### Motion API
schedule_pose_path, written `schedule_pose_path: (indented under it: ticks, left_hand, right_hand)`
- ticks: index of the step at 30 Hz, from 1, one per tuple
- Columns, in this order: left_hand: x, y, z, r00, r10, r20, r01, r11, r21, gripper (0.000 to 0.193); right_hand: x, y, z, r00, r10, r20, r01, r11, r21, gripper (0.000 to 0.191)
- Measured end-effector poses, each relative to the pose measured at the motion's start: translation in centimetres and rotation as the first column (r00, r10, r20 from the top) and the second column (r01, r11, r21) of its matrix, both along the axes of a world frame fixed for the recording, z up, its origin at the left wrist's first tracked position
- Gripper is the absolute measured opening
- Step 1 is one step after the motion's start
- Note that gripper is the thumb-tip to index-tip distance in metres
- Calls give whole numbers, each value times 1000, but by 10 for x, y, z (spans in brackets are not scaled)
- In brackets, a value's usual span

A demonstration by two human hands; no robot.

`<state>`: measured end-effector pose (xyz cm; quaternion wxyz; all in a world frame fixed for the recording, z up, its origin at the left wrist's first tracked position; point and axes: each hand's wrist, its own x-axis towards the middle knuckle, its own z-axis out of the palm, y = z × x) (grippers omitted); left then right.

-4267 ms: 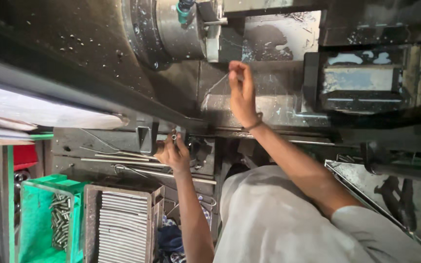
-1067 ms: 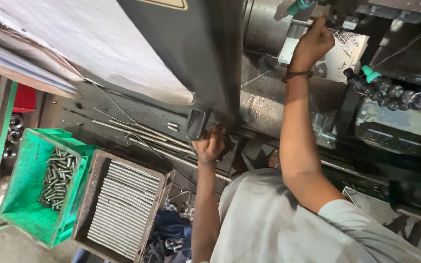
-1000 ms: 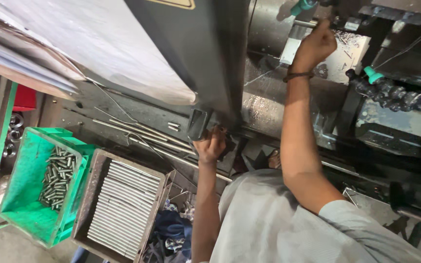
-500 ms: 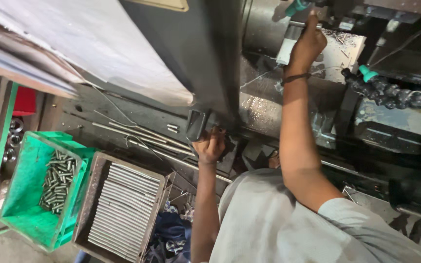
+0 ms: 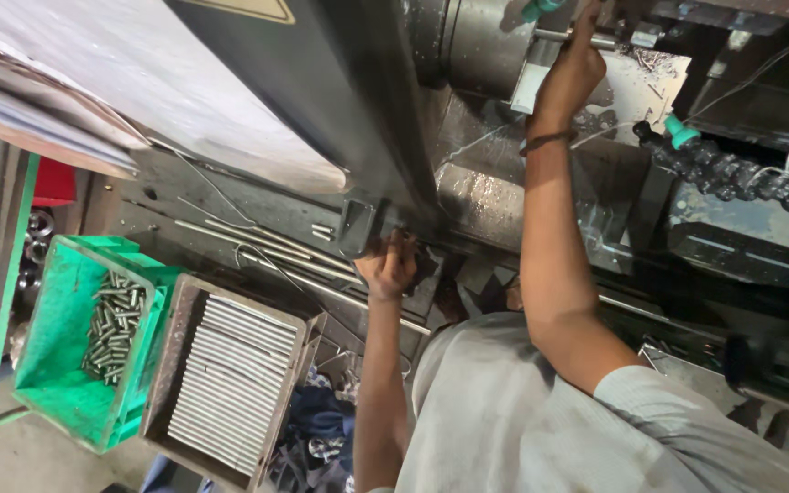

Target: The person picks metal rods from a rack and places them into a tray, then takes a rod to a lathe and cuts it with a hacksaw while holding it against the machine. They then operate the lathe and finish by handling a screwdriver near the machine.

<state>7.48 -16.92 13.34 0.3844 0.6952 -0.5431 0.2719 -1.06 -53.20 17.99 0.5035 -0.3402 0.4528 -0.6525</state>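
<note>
Your right hand (image 5: 570,78) is up inside the machine, fingers wrapped round the thin metal rod (image 5: 554,36) at the chuck (image 5: 472,41); rod looks seated at the chuck mouth, but clamped or not I can't tell. Left hand (image 5: 388,267) is clenched on the dark handle (image 5: 358,226) at the machine's lower edge. Judging by stock: grey tray (image 5: 230,383) holds a full row of long rods, green crate (image 5: 79,351) holds a small heap of short cut pieces, so most of the batch looks left

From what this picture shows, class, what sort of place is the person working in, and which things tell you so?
Most likely a machine shop. A lathe-like machine with a round chuck, a green crate of small metal pins, and a tray of long metal rods.
</note>
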Motion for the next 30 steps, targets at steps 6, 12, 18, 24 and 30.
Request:
schedule_pose_path:
  ticks: [6,12,18,24,30]
  left_hand:
    - [0,2,-4,1000,16,-23,-15,999,36,25]
    - [-7,2,-10,994,103,46,-104,994,16,28]
    - [-9,1,-10,986,166,24,-168,981,97,28]
    - [-11,2,-13,983,184,-1,-184,981,64,28]
    - [-16,-2,-11,989,129,-71,-128,991,27,28]
  right_hand:
    - [0,-5,-7,999,-40,8,40,997,-62,63]
    - [1,-4,-12,978,-150,-148,120,974,-193,64]
    - [2,1,4,994,-94,-50,85,983,-161,69]
    - [3,6,14,992,-122,-36,114,977,-183,63]
    - [-4,0,3,962,-206,-178,154,951,-269,53]
